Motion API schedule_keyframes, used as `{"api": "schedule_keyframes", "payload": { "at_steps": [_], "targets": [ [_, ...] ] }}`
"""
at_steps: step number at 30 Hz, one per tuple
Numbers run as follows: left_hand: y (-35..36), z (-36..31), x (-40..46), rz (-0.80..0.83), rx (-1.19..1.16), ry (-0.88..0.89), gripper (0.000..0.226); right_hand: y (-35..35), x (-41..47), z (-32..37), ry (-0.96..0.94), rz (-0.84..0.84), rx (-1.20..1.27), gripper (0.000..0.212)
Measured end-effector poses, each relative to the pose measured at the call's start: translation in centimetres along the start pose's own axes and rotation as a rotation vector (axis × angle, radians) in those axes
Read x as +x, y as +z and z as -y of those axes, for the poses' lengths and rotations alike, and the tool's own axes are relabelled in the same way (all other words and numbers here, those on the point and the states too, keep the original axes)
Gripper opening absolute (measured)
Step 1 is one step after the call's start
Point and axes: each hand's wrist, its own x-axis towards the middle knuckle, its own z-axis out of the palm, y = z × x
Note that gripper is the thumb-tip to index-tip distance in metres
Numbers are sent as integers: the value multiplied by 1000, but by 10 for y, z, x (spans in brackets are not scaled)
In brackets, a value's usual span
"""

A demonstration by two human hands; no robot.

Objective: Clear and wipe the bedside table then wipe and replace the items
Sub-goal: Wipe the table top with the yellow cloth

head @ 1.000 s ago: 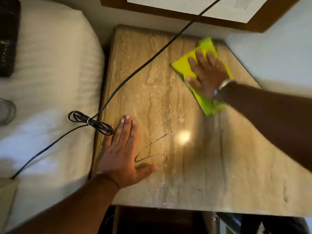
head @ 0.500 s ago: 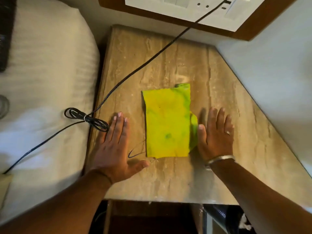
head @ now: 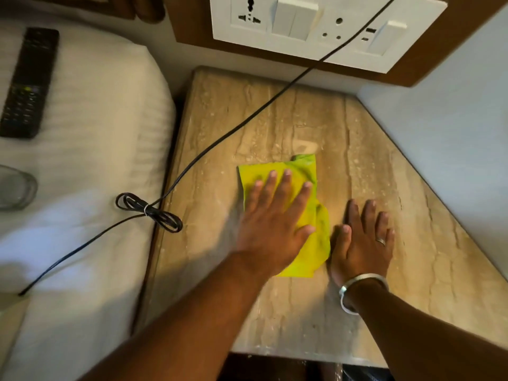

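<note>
Both hands lie flat with fingers spread on the tabletop [head: 275, 119]: the left hand [head: 272, 224] presses the yellow cloth [head: 316, 243] near the middle, and the right hand [head: 362, 243] rests bare on the stone just beside the cloth's right edge. One risk is the black cable [head: 220, 141] running from the wall socket panel [head: 302, 28] across the tabletop's left side to a tied coil [head: 149, 211] at the bed [head: 96, 160] edge; a leftward sweep of the cloth could snag it and tug the plug. Dragging the coil might also disturb the remote [head: 29, 83] and the glass [head: 15, 188] lying on the bed.

Bedroom: bed [head: 90, 166], bedside table [head: 275, 127]
</note>
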Motion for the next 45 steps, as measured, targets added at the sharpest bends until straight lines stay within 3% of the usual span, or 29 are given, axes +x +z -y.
{"api": "schedule_keyframes", "payload": {
  "at_steps": [2, 5, 6, 10, 12, 16, 18, 20, 21, 22, 23, 25, 27, 30, 33, 37, 38, 40, 42, 43, 45],
  "targets": [
    [18, -4, 38, 92, 18, 9, 79, -2, 0, 0, 5, 1, -13, 60],
    [25, 45, 90, 85, 42, 127, 80, -3, 2, 2, 1, 7, -48, 61],
    [19, 71, 109, 103, 59, 84, 79, -2, 2, 2, -5, 5, -63, 61],
    [0, 132, 119, 7, 71, -370, 79, -1, 0, 1, -15, 9, -72, 61],
    [3, 109, 62, -12, 77, -356, 79, -1, 0, 1, -8, 14, -38, 61],
    [6, 46, -81, 77, 72, -145, 77, -3, 0, 2, -15, 22, -28, 61],
    [7, 33, -110, 175, 84, 113, 77, -3, 1, 2, -19, 35, -22, 61],
    [3, 45, -93, 265, 82, 462, 75, -4, 2, 1, -19, 48, -20, 62],
    [4, 57, -74, 255, 93, 553, 74, -3, 1, 1, -15, 49, -19, 62],
    [7, 71, -48, 207, 99, 532, 72, -3, 2, 1, -10, 47, -21, 62],
    [7, 85, -22, 166, 106, 380, 73, -3, 2, 1, -9, 46, -29, 63],
    [3, 106, 21, 77, 120, -93, 77, -2, 1, -1, -12, 44, -35, 63],
    [3, 106, 19, 42, 112, -331, 79, -3, 2, 0, -17, 42, -18, 62],
    [7, 63, -72, 54, 108, -200, 79, -3, 2, 0, -27, 33, -26, 62],
    [5, 13, -150, 176, 44, -30, 78, -3, 0, 1, -15, 32, -42, 62],
    [9, 22, -90, 215, 34, 312, 74, -4, 2, 0, -15, 51, -9, 61],
    [12, 31, -60, 183, 24, 326, 74, -3, 2, 1, -16, 45, -10, 61],
    [13, 57, 4, 127, 35, 148, 76, -2, 0, 1, -21, 31, -11, 61],
    [6, 87, 44, 81, 79, -171, 78, -2, 1, 0, -33, 16, 8, 61],
    [2, 97, 45, 60, 92, -286, 79, -1, 2, -1, -40, 11, 17, 61],
    [-3, 106, 10, 38, 79, -355, 79, 0, 1, -2, -45, 2, 17, 60]
  ]
}}
